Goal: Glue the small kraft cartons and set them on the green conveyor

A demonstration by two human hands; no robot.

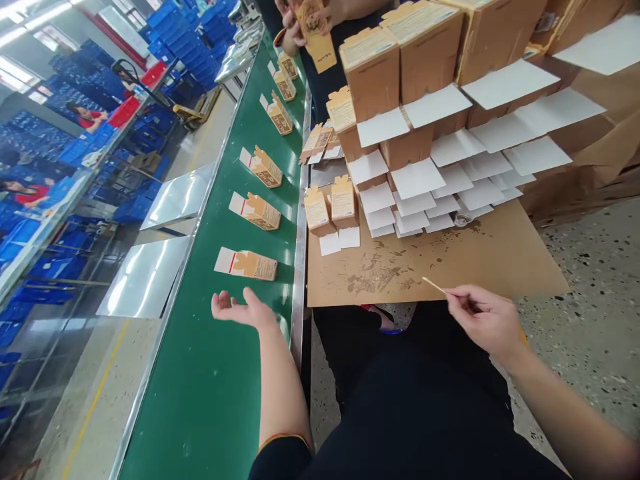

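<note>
Right hand (483,317) pinches a thin stick (434,286) above the stained cardboard sheet (480,257). Left hand (245,308) open, empty, beside the nearest open-flapped carton (261,267) on the green belt (210,393). I'd handle its flap gently.

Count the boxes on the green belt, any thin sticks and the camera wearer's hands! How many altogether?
Boxes on the green belt: 6
Thin stick: 1
Wearer's hands: 2 (left hand, right hand)
Total: 9
</note>
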